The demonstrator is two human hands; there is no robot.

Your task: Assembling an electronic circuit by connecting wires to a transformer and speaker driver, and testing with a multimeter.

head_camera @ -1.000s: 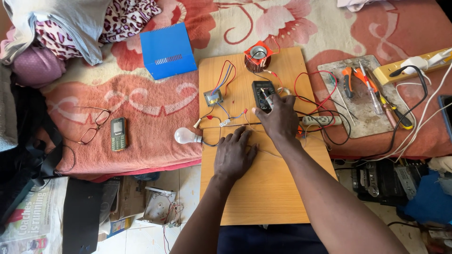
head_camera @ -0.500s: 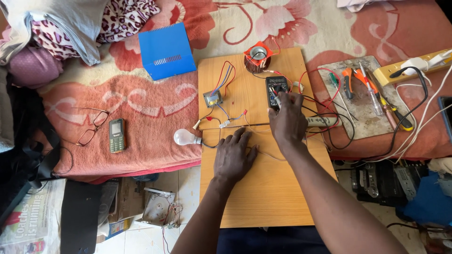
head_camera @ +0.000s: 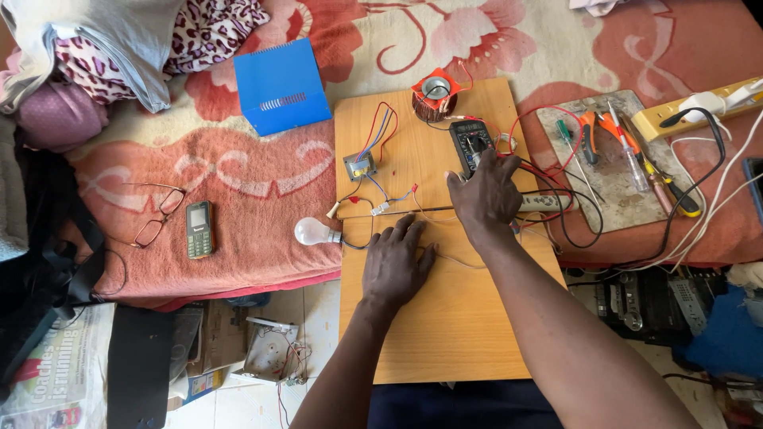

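Single head view, steeply downward, fairly near over the wooden board [head_camera: 445,318].

Bright, even daylight across the scene, soft short shadows under the hands on the wooden board [head_camera: 445,318], strongest glare on the white cables [head_camera: 727,187] at right, sharp focus throughout, slight wide-angle bending at the edges

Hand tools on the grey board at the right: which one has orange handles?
The pliers, lying near the board's upper left. Its two handles are orange; the screwdriver beside it has a green handle.
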